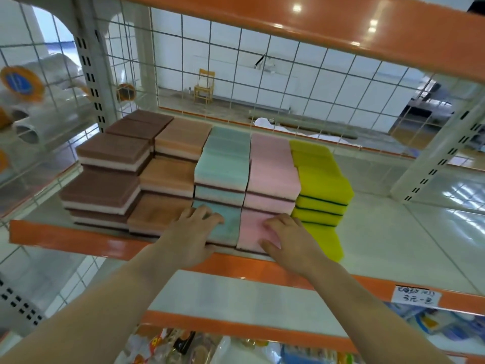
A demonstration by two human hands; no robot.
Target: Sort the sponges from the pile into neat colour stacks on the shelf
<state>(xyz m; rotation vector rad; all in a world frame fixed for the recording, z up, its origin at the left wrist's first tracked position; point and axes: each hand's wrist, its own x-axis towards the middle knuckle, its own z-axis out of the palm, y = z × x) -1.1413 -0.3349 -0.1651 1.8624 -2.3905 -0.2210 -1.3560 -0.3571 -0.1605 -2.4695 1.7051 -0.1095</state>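
Observation:
Sponges stand in colour rows on the white shelf (393,232): dark brown stacks (105,185) at the left, then light brown (168,174), teal (225,164), pink (273,169) and yellow-green (322,179). My left hand (189,237) lies on the front teal sponge (228,227), fingers spread over its top and thumb at its front edge. My right hand (291,237) lies on the front pink sponge (254,229), fingers on top, thumb against its front face. Both front sponges sit low at the shelf's orange lip.
A wire grid (262,82) backs the shelf and another closes its left side. An orange shelf edge (341,30) hangs overhead. The right half of the shelf is bare white. A price tag (414,296) hangs on the front lip; packaged goods fill the shelf below.

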